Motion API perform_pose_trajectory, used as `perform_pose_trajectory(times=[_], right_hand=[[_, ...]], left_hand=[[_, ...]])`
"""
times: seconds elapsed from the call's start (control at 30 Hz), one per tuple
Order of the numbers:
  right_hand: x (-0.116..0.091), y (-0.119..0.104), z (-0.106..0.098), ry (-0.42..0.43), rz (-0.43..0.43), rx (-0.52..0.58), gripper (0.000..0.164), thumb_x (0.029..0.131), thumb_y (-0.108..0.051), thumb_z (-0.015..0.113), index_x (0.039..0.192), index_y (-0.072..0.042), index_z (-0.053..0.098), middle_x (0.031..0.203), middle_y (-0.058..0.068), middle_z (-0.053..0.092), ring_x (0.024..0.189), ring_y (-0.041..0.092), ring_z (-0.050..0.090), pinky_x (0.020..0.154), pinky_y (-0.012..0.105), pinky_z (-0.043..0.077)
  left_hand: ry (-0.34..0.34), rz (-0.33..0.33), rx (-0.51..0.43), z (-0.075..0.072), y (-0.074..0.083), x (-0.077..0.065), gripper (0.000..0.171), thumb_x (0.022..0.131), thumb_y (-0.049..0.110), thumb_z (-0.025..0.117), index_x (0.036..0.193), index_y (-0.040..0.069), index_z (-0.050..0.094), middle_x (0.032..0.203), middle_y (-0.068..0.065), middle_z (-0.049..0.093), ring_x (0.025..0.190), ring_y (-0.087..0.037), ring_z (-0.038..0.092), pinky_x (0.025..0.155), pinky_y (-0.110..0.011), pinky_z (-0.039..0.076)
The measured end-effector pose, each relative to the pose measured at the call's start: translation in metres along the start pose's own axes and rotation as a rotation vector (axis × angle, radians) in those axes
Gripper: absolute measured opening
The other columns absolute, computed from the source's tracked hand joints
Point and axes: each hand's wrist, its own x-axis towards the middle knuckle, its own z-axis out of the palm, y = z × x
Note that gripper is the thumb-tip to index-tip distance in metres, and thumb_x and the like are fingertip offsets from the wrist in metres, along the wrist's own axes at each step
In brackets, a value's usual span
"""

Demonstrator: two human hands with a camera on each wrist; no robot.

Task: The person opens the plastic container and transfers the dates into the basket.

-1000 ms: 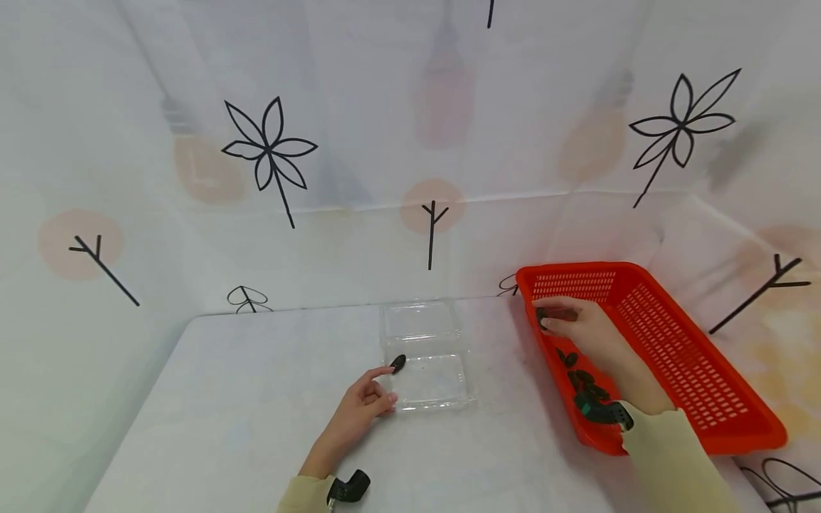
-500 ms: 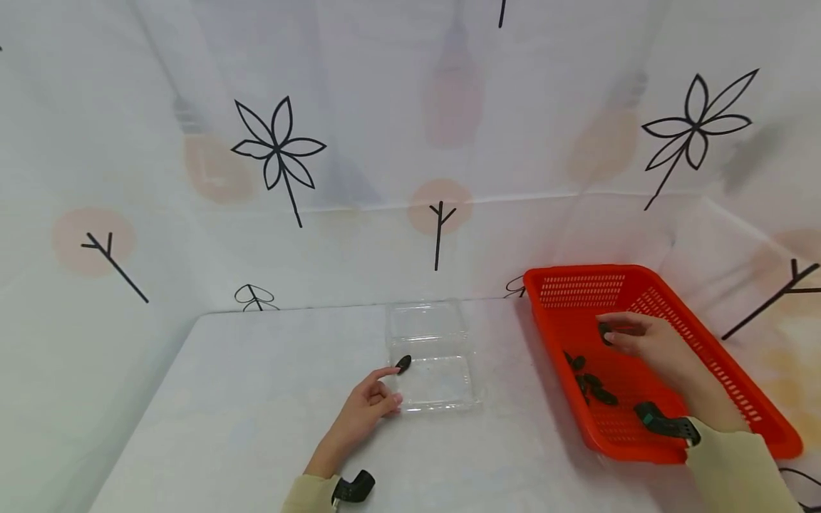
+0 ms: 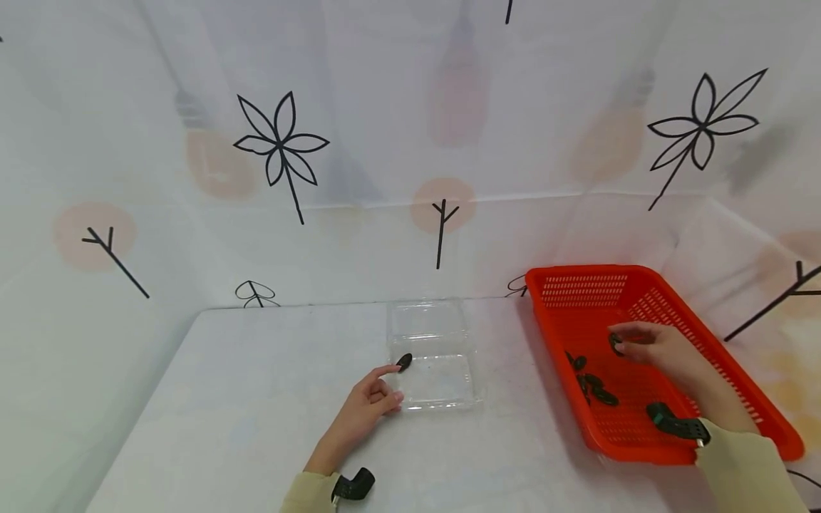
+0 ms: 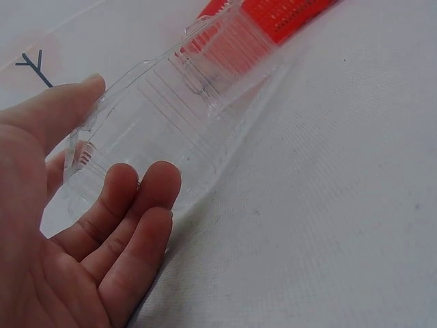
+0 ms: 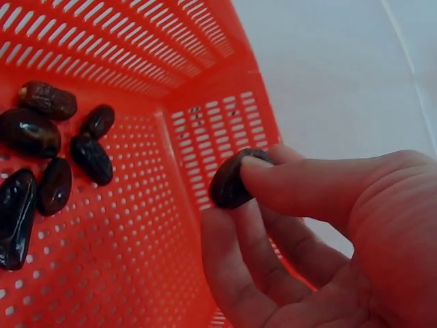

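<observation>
My left hand [image 3: 362, 413] holds the near left corner of a clear plastic clamshell box [image 3: 471, 377], which lies with its lid folded back. A dark date [image 3: 405, 362] sits at the left side of the box, right by my index fingertip. In the left wrist view, the thumb [image 4: 85, 96] lies along the box rim and the other fingers curl beside its wall. Over the red basket [image 3: 699, 306], my right hand [image 3: 667, 356] pinches another date [image 5: 231, 183] between thumb and fingertips. Several glossy dates [image 5: 90, 158] lie on the basket floor, left of that hand.
The perforated basket stands at the right of the white-covered table [image 3: 256, 385], its long side slanting toward the near right. A printed white cloth [image 3: 372, 142] hangs behind and at both sides. A black cable [image 3: 804, 477] shows at the lower right.
My right hand, pinching the date, has moved from the basket's left wall rightward to over its middle. My left hand keeps its place on the box. The head view has shifted slightly.
</observation>
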Motion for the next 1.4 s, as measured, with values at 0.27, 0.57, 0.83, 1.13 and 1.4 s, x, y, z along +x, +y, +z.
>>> perform_pose_trajectory(times=[0.27, 0.57, 0.83, 1.13, 1.4], right_hand=[[0.001, 0.003, 0.001, 0.008, 0.008, -0.045, 0.043, 0.1, -0.011, 0.059, 0.133, 0.016, 0.049, 0.116, 0.017, 0.065, 0.09, 0.01, 0.066, 0.077, 0.03, 0.055], [0.001, 0.004, 0.003, 0.019, 0.023, -0.081, 0.045, 0.101, -0.014, 0.059, 0.134, 0.014, 0.049, 0.12, 0.028, 0.062, 0.091, 0.009, 0.065, 0.077, 0.029, 0.054], [0.0, 0.005, 0.001, 0.019, 0.024, -0.068, 0.048, 0.101, -0.018, 0.059, 0.136, 0.013, 0.048, 0.122, 0.028, 0.061, 0.095, 0.011, 0.065, 0.078, 0.03, 0.054], [0.0, 0.001, -0.001, 0.013, 0.015, 0.019, 0.045, 0.1, -0.018, 0.063, 0.134, 0.01, 0.052, 0.11, -0.004, 0.068, 0.092, 0.003, 0.064, 0.08, 0.03, 0.055], [-0.006, -0.006, -0.003, 0.014, 0.0, 0.056, 0.044, 0.099, -0.021, 0.064, 0.136, 0.002, 0.055, 0.107, -0.018, 0.066, 0.093, 0.002, 0.064, 0.08, 0.027, 0.054]], left_hand=[[0.0, -0.004, -0.003, 0.001, -0.001, 0.002, 0.052, 0.094, 0.01, 0.07, 0.142, 0.008, 0.05, 0.086, -0.005, 0.059, 0.084, -0.027, 0.068, 0.074, -0.029, 0.054], [0.003, -0.006, 0.018, 0.0, -0.001, 0.003, 0.052, 0.093, 0.01, 0.071, 0.141, 0.008, 0.051, 0.086, -0.007, 0.059, 0.083, -0.024, 0.068, 0.074, -0.028, 0.054], [0.009, -0.005, 0.025, 0.001, -0.001, 0.002, 0.051, 0.094, 0.011, 0.071, 0.141, 0.008, 0.051, 0.086, -0.007, 0.058, 0.082, -0.023, 0.068, 0.074, -0.028, 0.054], [0.01, 0.006, 0.044, 0.001, -0.002, 0.001, 0.051, 0.094, 0.012, 0.07, 0.141, 0.008, 0.051, 0.086, -0.006, 0.059, 0.081, -0.02, 0.067, 0.073, -0.027, 0.053], [0.005, 0.009, 0.05, 0.001, -0.002, 0.001, 0.052, 0.094, 0.012, 0.07, 0.142, 0.007, 0.05, 0.086, -0.006, 0.059, 0.081, -0.02, 0.067, 0.073, -0.026, 0.053]])
